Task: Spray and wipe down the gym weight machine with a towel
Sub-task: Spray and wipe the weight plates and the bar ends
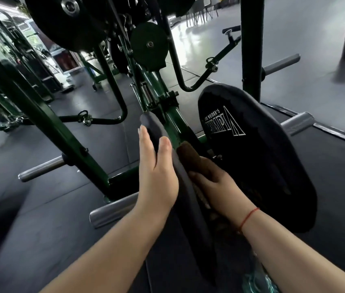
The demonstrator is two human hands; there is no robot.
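Dark rubber flooring (40, 229) lies below. My left hand (156, 176), fingers straight, braces the black padded cushion (192, 229) so my right hand (213, 182), gripping the brown towel (190, 155), can wipe its far face.

One wide-angle view, worn on the person's head, looks forward and steeply down along both forearms. It sits close to the left hand (156, 176) and right hand (216, 185). It faces the green machine frame (44, 119) near ahead, with the gym floor (294, 28) beyond.
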